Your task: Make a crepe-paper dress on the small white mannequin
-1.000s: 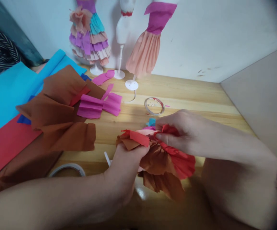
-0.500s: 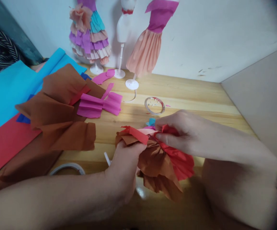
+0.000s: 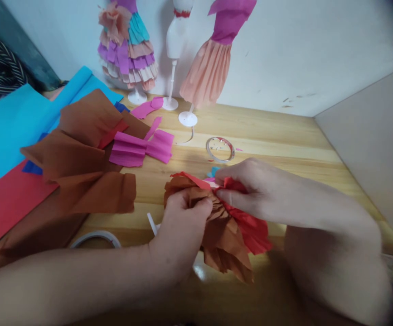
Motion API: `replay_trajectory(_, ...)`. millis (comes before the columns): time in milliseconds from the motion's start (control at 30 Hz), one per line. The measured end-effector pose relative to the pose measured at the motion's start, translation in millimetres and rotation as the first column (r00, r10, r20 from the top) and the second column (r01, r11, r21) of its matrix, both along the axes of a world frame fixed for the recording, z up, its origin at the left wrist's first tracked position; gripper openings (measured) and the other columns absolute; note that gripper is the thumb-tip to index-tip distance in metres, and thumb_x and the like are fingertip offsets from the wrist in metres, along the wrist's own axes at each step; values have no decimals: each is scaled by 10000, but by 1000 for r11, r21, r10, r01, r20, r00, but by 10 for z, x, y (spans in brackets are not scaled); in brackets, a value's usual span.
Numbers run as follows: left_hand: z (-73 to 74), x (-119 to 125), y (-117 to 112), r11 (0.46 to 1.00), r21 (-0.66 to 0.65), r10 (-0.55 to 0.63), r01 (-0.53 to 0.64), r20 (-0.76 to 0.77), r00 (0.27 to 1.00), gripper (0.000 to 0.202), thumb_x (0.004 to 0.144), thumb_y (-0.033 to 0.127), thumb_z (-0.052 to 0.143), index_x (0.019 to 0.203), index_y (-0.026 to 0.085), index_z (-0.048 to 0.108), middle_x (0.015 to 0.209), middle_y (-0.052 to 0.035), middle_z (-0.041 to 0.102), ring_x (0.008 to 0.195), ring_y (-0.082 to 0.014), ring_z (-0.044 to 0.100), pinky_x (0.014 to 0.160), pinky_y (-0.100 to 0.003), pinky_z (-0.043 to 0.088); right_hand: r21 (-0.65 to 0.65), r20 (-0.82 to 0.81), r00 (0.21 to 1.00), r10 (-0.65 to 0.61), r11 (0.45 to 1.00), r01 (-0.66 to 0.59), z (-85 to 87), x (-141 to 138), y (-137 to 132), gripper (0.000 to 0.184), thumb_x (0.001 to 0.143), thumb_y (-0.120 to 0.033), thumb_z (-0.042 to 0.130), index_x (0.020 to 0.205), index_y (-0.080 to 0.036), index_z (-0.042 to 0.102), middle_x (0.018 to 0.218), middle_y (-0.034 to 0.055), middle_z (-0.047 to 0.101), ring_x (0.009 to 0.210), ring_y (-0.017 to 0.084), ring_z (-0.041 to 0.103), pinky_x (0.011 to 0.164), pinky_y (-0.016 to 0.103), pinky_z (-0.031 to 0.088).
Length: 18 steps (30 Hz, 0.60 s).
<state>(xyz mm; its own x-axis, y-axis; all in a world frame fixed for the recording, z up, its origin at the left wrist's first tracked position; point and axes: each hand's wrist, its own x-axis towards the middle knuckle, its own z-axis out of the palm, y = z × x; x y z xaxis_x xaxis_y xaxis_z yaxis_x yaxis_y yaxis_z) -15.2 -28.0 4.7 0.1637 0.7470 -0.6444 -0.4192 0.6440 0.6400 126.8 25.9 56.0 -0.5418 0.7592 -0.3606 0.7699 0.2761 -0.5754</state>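
In the head view, my left hand (image 3: 186, 226) pinches gathered brown crepe paper (image 3: 228, 242) between thumb and fingers. My right hand (image 3: 250, 185) is closed on red crepe paper (image 3: 252, 226), its fingertips right beside the left thumb. Pleats of the brown paper fan downward from the pinch, and the red paper spreads behind them to the right. A red strip lies along the top edge of the brown gather. Bits of pink and blue paper peek out by my right fingertips. Whatever lies beneath the gathered paper is mostly hidden.
Sheets of brown paper (image 3: 84, 158), cyan paper (image 3: 9, 131) and red paper (image 3: 19, 203) pile up on the left. Magenta pieces (image 3: 142, 149) lie nearby. Tape rings (image 3: 96, 235) rest on the wooden table. Paper-dressed mannequins (image 3: 206, 68) and a bare one (image 3: 177, 40) stand against the wall.
My left thumb has shifted from the red strip onto the brown pleats. The red strip now lies flatter along the top, and the gathered paper has drawn slightly left.
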Motion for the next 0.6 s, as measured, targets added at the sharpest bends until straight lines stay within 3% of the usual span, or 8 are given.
replay_trajectory(100, -20, -9, -7, 998, 67, -16, 19, -34, 999, 105, 739, 176, 623, 780, 173, 720, 793, -26, 715, 756, -149, 648, 728, -252, 499, 21, -4, 1000, 17, 1000, -17, -7, 2, 4, 150, 787, -179, 566, 646, -172, 615, 528, -16, 578, 491, 109, 458, 475, 237, 306)
replay_trajectory(233, -34, -17, -23, 999, 40, -30, 29, 18, 999, 118, 761, 230, 618, 813, 189, 715, 809, -26, 719, 799, -169, 667, 770, -275, 507, 43, -3, 997, 72, 996, -72, -27, -3, 6, 132, 782, -160, 555, 676, -168, 635, 521, -22, 577, 473, 98, 445, 466, 229, 293)
replay_trajectory(367, -37, -45, -39, 991, 96, -89, 93, -51, 995, 118, 776, 251, 611, 800, 184, 705, 832, -27, 718, 830, -172, 662, 778, -271, 499, 44, 24, 995, 97, 994, -98, -52, 3, 3, 144, 785, -142, 529, 739, -160, 665, 564, -14, 603, 474, 95, 450, 466, 226, 296)
replay_trajectory(600, 58, -87, -8, 990, 98, -104, 105, -13, 994, 92, 740, 171, 605, 756, 167, 695, 805, -40, 706, 794, -168, 645, 774, -269, 497, -33, -35, 996, 85, 996, -87, 16, 27, -5, 169, 860, -272, 553, 816, -164, 676, 685, 22, 669, 553, 121, 529, 507, 235, 365)
